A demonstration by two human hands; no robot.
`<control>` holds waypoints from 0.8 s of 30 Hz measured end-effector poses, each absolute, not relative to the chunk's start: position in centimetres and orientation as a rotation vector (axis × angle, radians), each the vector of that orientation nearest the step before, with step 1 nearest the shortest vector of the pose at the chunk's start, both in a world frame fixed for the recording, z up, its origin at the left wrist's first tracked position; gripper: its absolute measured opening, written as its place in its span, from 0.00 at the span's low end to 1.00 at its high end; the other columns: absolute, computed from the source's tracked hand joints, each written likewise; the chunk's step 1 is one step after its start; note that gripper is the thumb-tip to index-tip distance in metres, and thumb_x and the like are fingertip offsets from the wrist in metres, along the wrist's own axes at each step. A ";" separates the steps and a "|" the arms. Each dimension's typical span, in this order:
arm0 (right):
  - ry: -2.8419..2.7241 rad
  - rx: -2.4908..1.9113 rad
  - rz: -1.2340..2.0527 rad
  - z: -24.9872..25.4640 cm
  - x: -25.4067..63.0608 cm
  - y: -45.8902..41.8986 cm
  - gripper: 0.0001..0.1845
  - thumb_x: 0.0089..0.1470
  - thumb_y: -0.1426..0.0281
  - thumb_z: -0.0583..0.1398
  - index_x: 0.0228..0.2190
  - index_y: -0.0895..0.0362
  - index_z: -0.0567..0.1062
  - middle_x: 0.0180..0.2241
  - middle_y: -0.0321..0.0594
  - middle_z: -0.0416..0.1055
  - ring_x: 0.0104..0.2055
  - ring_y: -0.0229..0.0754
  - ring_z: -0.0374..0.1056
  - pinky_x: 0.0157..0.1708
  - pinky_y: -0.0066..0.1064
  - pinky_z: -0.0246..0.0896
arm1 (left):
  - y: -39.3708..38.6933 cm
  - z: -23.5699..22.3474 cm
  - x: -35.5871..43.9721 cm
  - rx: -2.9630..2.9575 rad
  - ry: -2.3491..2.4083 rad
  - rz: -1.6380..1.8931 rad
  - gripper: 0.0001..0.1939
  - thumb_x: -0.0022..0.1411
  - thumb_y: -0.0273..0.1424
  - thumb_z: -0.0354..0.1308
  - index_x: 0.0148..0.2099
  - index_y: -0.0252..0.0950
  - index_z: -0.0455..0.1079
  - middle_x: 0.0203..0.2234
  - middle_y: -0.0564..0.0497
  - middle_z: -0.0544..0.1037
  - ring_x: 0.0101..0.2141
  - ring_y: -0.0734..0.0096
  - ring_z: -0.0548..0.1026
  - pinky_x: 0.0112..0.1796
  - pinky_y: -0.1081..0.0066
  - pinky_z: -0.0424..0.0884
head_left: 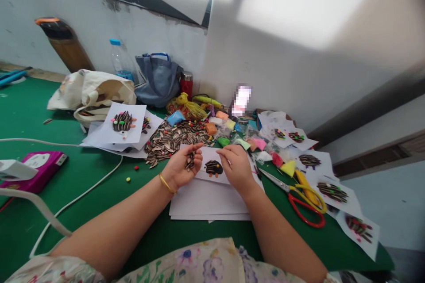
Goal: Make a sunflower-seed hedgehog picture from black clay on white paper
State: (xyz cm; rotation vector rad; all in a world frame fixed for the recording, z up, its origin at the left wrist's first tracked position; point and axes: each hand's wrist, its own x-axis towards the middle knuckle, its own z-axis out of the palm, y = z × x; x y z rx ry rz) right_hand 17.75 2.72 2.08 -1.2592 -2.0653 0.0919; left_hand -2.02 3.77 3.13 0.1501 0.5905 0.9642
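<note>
My left hand [184, 166] lies palm up and cupped, with a few striped sunflower seeds [190, 161] in it and a gold bangle on the wrist. My right hand [236, 167] rests with its fingertips on a white paper card [212, 152], and the fingers hide whatever lies under them. On that card is a dark seed hedgehog picture [214, 168], between my hands. A large heap of loose sunflower seeds [172, 139] lies just beyond my left hand. Under both hands is a stack of white paper [209, 199].
Red-and-yellow scissors [299, 200] lie to the right on the green table mat [83, 177]. Several finished seed pictures [332, 192] surround the scissors. Bagged colored clay [232, 135] lies at the back. A cloth bag [91, 95] and white cable [76, 199] lie left.
</note>
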 end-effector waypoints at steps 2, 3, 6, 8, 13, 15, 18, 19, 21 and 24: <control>-2.045 -1.216 0.086 2.6 17.2 1.8 0.12 0.61 0.69 0.54 0.41 0.53 0.77 0.38 0.43 0.71 0.43 0.46 0.64 0.45 0.39 0.56 | 3.7 3.2 -1.9 0.031 0.565 0.964 0.10 0.66 0.25 0.47 0.44 0.30 0.69 0.27 0.49 0.73 0.27 0.78 0.75 0.30 0.78 0.75; -2.055 -1.201 0.087 2.8 16.9 1.4 0.12 0.61 0.69 0.54 0.41 0.53 0.77 0.38 0.43 0.71 0.43 0.45 0.64 0.44 0.39 0.56 | 3.6 3.2 -1.8 0.012 0.566 0.972 0.11 0.66 0.26 0.46 0.44 0.30 0.69 0.30 0.47 0.75 0.31 0.75 0.77 0.34 0.74 0.76; -2.107 -1.166 0.094 3.1 16.1 0.6 0.11 0.61 0.68 0.55 0.40 0.52 0.77 0.36 0.42 0.72 0.41 0.45 0.65 0.43 0.39 0.56 | 3.1 3.4 -1.5 0.027 0.548 0.954 0.14 0.68 0.30 0.44 0.46 0.31 0.69 0.37 0.43 0.77 0.37 0.69 0.78 0.34 0.71 0.77; -2.130 -1.148 0.101 3.2 15.8 0.4 0.10 0.61 0.67 0.56 0.39 0.51 0.77 0.36 0.42 0.72 0.41 0.44 0.65 0.43 0.39 0.55 | 2.8 3.5 -1.3 0.056 0.528 0.918 0.17 0.70 0.34 0.42 0.48 0.32 0.69 0.40 0.42 0.77 0.38 0.68 0.78 0.30 0.73 0.76; -2.163 -1.191 0.135 3.0 15.7 0.4 0.09 0.57 0.63 0.59 0.38 0.51 0.78 0.37 0.43 0.72 0.42 0.47 0.65 0.44 0.41 0.55 | 2.3 3.7 -1.1 0.099 0.502 0.916 0.23 0.70 0.41 0.39 0.51 0.31 0.68 0.43 0.39 0.76 0.42 0.66 0.77 0.31 0.73 0.76; -2.162 -1.205 0.146 2.8 15.8 0.5 0.10 0.57 0.62 0.60 0.39 0.51 0.78 0.36 0.43 0.72 0.42 0.47 0.64 0.45 0.41 0.55 | 2.4 3.7 -1.2 0.097 0.501 0.918 0.23 0.70 0.42 0.39 0.51 0.31 0.68 0.44 0.38 0.76 0.43 0.65 0.77 0.32 0.73 0.76; -2.160 -1.189 0.175 2.5 16.0 0.6 0.10 0.58 0.64 0.59 0.39 0.52 0.77 0.37 0.42 0.72 0.42 0.46 0.65 0.45 0.40 0.56 | 2.4 3.9 -1.2 0.090 0.505 0.910 0.24 0.70 0.42 0.38 0.51 0.32 0.68 0.43 0.38 0.76 0.42 0.65 0.77 0.32 0.73 0.75; -2.157 -1.184 0.183 2.4 16.0 0.7 0.09 0.59 0.65 0.58 0.39 0.52 0.77 0.37 0.42 0.72 0.41 0.45 0.65 0.45 0.40 0.56 | 2.4 3.9 -1.2 0.091 0.504 0.908 0.24 0.70 0.42 0.38 0.51 0.31 0.68 0.43 0.38 0.76 0.42 0.65 0.77 0.32 0.73 0.76; -2.142 -1.181 0.194 2.4 15.9 0.7 0.09 0.59 0.66 0.57 0.38 0.52 0.78 0.36 0.42 0.72 0.41 0.45 0.65 0.45 0.40 0.57 | 2.3 4.0 -1.1 0.097 0.500 0.899 0.25 0.70 0.42 0.37 0.51 0.31 0.68 0.42 0.38 0.76 0.39 0.66 0.78 0.32 0.72 0.76; -2.096 -1.192 0.196 2.6 15.7 0.7 0.09 0.60 0.67 0.57 0.35 0.51 0.78 0.36 0.42 0.72 0.41 0.45 0.65 0.44 0.39 0.57 | 2.1 4.0 -1.0 0.112 0.492 0.878 0.25 0.70 0.43 0.38 0.51 0.30 0.68 0.40 0.40 0.77 0.35 0.68 0.78 0.33 0.70 0.76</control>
